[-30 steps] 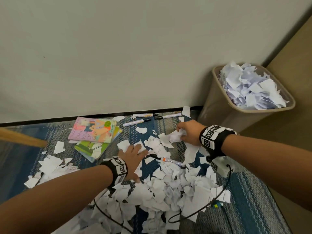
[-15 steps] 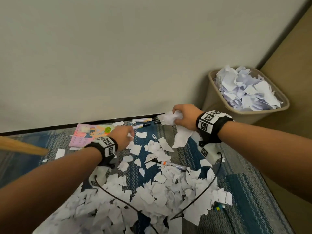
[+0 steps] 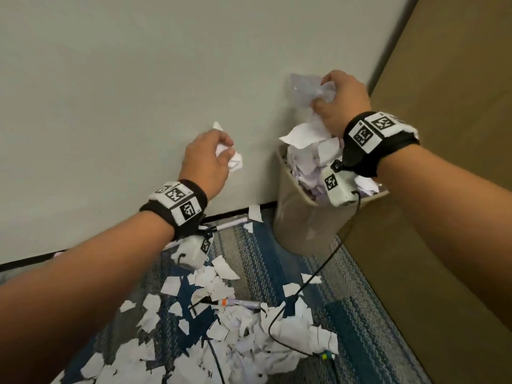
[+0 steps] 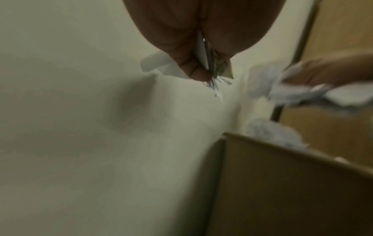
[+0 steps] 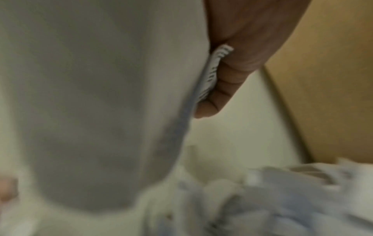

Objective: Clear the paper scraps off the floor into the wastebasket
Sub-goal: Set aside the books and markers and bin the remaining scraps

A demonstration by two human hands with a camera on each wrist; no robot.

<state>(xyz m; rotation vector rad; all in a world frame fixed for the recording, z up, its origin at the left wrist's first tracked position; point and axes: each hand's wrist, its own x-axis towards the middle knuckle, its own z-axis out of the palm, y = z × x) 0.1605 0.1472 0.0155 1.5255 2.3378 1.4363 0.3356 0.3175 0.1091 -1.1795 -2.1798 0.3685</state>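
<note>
My right hand point(image 3: 336, 102) grips a crumpled bunch of white paper scraps point(image 3: 306, 91) in the air, right above the tan wastebasket point(image 3: 300, 217) in the corner. The basket is heaped to the brim with scraps point(image 3: 307, 167). My left hand point(image 3: 213, 157) is raised left of the basket, in front of the wall, and clutches a smaller wad of scraps point(image 3: 234, 160). The left wrist view shows the paper point(image 4: 210, 67) squeezed between my curled fingers. A large spread of torn white scraps point(image 3: 221, 342) still lies on the blue striped carpet below my arms.
Pens point(image 3: 241, 303) lie among the scraps and more markers point(image 3: 221, 225) along the baseboard. Black wrist-camera cables point(image 3: 313, 278) trail over the paper. A tan panel point(image 3: 443, 134) stands right of the basket and the pale wall point(image 3: 138, 92) behind it.
Both hands have lifted off the carpet with their paper. The right hand has risen and moved right to above the basket; the left has followed up and to the right.
</note>
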